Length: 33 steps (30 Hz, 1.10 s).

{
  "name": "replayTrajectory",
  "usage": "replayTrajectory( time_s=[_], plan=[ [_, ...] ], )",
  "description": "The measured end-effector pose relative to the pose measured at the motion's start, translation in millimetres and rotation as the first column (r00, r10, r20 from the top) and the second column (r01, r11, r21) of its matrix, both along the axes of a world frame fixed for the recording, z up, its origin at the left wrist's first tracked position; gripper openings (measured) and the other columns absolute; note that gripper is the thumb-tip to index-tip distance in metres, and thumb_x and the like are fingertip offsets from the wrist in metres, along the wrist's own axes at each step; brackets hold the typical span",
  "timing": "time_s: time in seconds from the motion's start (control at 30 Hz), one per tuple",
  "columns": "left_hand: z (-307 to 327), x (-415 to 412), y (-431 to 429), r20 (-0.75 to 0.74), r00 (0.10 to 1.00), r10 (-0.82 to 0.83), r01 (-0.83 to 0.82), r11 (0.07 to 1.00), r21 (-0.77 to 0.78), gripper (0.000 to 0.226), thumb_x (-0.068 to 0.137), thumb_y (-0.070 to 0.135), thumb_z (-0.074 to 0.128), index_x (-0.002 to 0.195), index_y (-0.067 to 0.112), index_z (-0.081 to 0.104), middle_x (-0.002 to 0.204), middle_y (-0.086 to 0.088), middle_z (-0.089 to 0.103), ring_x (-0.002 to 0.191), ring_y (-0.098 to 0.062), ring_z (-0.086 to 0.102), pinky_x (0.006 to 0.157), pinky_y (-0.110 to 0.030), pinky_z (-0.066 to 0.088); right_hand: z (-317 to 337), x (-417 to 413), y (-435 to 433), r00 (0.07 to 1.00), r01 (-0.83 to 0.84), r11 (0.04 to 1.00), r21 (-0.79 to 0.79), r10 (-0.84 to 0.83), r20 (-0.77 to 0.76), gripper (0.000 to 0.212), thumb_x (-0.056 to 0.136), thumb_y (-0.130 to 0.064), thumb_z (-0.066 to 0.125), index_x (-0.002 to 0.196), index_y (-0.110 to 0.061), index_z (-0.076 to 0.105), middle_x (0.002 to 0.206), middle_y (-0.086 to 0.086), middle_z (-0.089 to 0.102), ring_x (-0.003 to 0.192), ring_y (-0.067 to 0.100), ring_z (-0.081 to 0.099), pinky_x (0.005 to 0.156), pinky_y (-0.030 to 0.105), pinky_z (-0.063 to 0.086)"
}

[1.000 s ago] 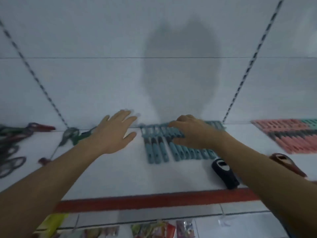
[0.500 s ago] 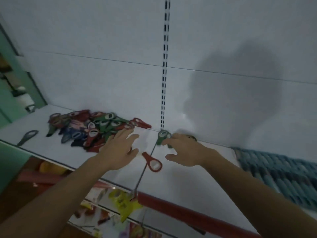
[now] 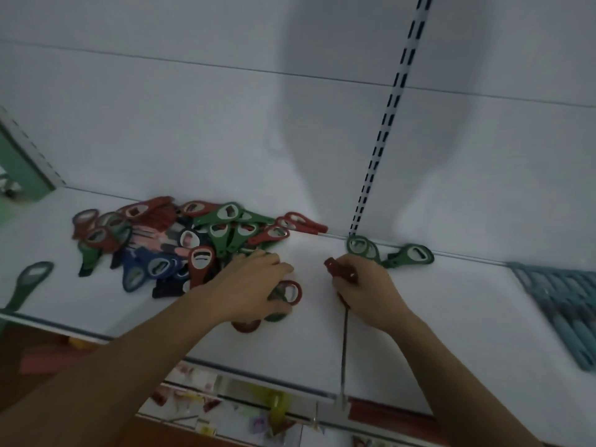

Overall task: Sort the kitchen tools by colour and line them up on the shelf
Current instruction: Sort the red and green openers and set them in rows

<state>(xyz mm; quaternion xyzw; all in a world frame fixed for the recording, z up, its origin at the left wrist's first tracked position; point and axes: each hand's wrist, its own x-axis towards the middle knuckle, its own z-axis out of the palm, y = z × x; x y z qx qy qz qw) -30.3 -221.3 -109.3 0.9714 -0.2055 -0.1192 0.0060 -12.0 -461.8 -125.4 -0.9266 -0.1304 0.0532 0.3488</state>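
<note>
On a white metal shelf (image 3: 451,333) against a pale back panel (image 3: 193,130), the left hand (image 3: 251,285) curls its fingers over a few red and green ring-headed plastic bottle openers (image 3: 294,292) while the right hand (image 3: 364,288) grips a dark red opener (image 3: 339,270) by its handle. A mixed heap of red, green and blue openers (image 3: 167,240) lies just beyond the left hand, two green openers (image 3: 362,248) just beyond the right.

Opener pile (image 3: 180,240) left on shelf (image 3: 451,333)
</note>
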Motion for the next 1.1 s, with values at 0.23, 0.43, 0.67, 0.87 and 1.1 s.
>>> replayTrajectory(
  time_s=[0.23,0.43,0.67,0.87,1.1],
  plan=[
    [14,15,-15,-0.040,0.999,0.021,-0.023,0.997,-0.067,0.038,0.096,0.048,0.059,0.126,0.026,0.059,0.114,0.004,0.060,0.107,-0.019,0.055,0.083,-0.036,0.046,-1,9,20,0.977,0.171,0.945,0.279,-0.127,-0.169,0.017,0.091,-0.005,0.055,0.100,-0.017,0.064,0.077,0.003,0.069,0.054,0.009,0.062,0.051,0.020,0.048],
    [11,21,-25,-0.044,0.998,0.052,-0.056,0.993,-0.099,0.023,0.095,0.042,0.059,0.105,0.022,0.063,0.107,0.002,0.058,0.099,-0.019,0.058,0.084,-0.039,0.053,-11,7,24,0.976,0.210,0.944,0.253,-0.186,-0.115,0.023,0.087,-0.008,0.057,0.099,-0.025,0.066,0.072,-0.003,0.070,0.059,0.012,0.066,0.056,0.027,0.054],
    [9,24,-21,-0.156,0.986,-0.061,0.052,0.997,-0.064,0.042,0.081,0.055,0.075,0.100,0.028,0.049,0.103,0.007,0.049,0.094,-0.014,0.049,0.072,-0.032,0.040,-19,3,23,0.975,0.219,0.936,0.276,-0.221,-0.027,0.026,0.086,-0.005,0.060,0.102,-0.024,0.068,0.069,-0.003,0.069,0.056,0.011,0.065,0.056,0.028,0.056],
    [18,44,-19,-0.213,0.977,-0.005,-0.084,0.909,-0.409,0.033,0.094,0.044,0.067,0.079,0.017,0.058,0.075,0.001,0.063,0.069,-0.016,0.060,0.068,-0.037,0.051,-24,1,22,0.970,0.228,0.913,0.339,-0.244,0.007,0.030,0.086,-0.004,0.060,0.106,-0.025,0.068,0.086,-0.004,0.071,0.065,0.012,0.067,0.062,0.029,0.056],
    [16,31,-23,-0.556,0.829,0.052,-0.553,-0.070,-0.831,0.026,0.109,0.027,0.044,0.091,0.017,0.060,0.075,-0.011,0.066,0.058,-0.027,0.063,0.064,-0.043,0.052,-16,-6,22,0.963,0.206,0.745,0.635,-0.270,0.005,0.027,0.088,0.010,0.066,0.100,-0.015,0.066,0.087,0.006,0.069,0.076,0.029,0.069,0.068,0.037,0.057]
  ],
)
